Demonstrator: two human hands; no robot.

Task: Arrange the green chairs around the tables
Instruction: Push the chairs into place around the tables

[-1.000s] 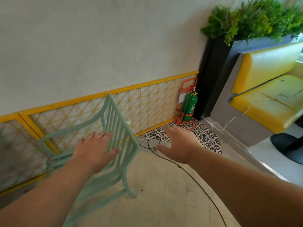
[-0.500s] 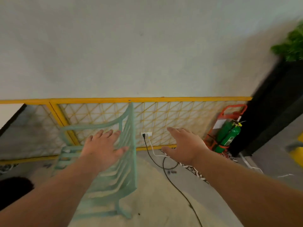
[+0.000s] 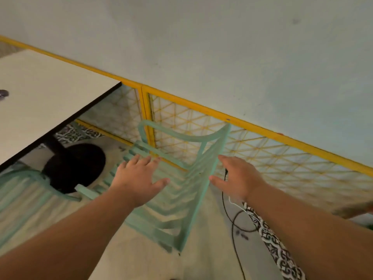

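A pale green slatted chair [image 3: 181, 199] stands by the wall, its seat facing left toward a cream table [image 3: 40, 102]. My left hand [image 3: 137, 182] hovers over the seat with fingers spread, holding nothing. Just right of the chair's backrest, my right hand [image 3: 238, 180] is stretched out with straight fingers, empty. Part of a second green chair [image 3: 24, 199] shows at the lower left, beside the table's black round base [image 3: 74, 166]. Motion blurs the picture, so I cannot tell if either hand touches the chair.
A yellow lattice panel [image 3: 262, 150] runs along the foot of the pale wall. Black and white cables [image 3: 234, 219] trail over the floor on the right, beside a strip of patterned tiles [image 3: 278, 253].
The view has swung left: the yellow bench, plants and extinguisher are gone, and the table and second chair have come in. Both hands stay spread on either side of the chair's backrest.
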